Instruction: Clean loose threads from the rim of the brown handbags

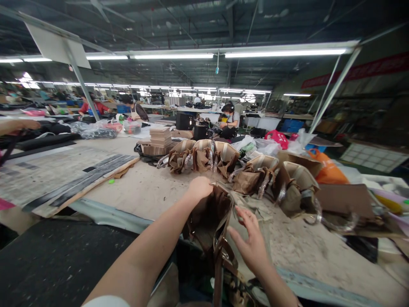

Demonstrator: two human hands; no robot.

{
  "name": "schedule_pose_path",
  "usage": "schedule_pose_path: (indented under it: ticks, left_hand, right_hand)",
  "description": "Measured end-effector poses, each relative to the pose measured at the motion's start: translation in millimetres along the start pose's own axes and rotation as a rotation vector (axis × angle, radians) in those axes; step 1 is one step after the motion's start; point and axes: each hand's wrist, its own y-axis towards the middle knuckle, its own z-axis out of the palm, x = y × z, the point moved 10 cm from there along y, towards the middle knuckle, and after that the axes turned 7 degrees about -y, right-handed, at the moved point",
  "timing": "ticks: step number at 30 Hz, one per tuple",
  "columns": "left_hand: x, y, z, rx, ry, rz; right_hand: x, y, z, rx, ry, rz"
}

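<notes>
A brown handbag stands at the table's front edge, its mouth gaping and a strap hanging down toward me. My left hand is closed on the far rim of this bag, with the fingertips partly hidden behind the rim. Close by the bag's right side is my right hand, thumb and fingers apart, the fingertips at or very near the bag's edge. Whether they touch it I cannot tell. Beyond my hands stands a row of similar brown bags with plastic-wrapped handles.
A stack of tan boards stands behind the table's middle. At left lies a long patterned board. Brown panels and an orange bag are at right. Co-workers sit farther back.
</notes>
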Motion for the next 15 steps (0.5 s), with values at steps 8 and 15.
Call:
schedule_pose_path:
  ticks: [8,15]
  left_hand:
    - [-6.8,6.6,-0.5,0.045,0.040,-0.003]
    - [-2.9,0.3,-8.6,0.074,0.089,0.004]
  right_hand:
    - [54.1,-45.6,33.7,0.103,-0.094,-0.069]
    - [31.4,-47.4,41.3,0.098,-0.176,0.003]
